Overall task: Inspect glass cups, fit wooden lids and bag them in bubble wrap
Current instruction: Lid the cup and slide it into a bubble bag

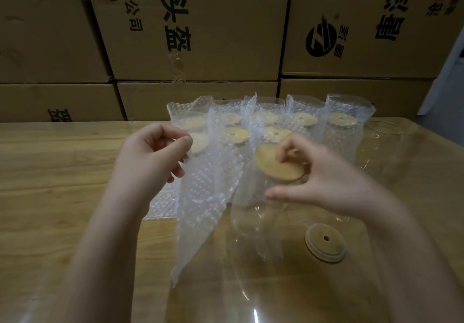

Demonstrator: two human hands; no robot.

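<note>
A: Left hand (150, 157) is pinching the mouth of the bubble bag (208, 197); right hand (319, 179) is gripping the lidded cup (278, 163), at the bag's three o'clock.

B: I'm thinking that mouth needs spreading wider, with the cup going in base-first.

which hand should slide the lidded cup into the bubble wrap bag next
Right. The right hand grips the lidded cup right beside the bag, while the left hand pinches the bubble wrap bag by its edge.
</note>
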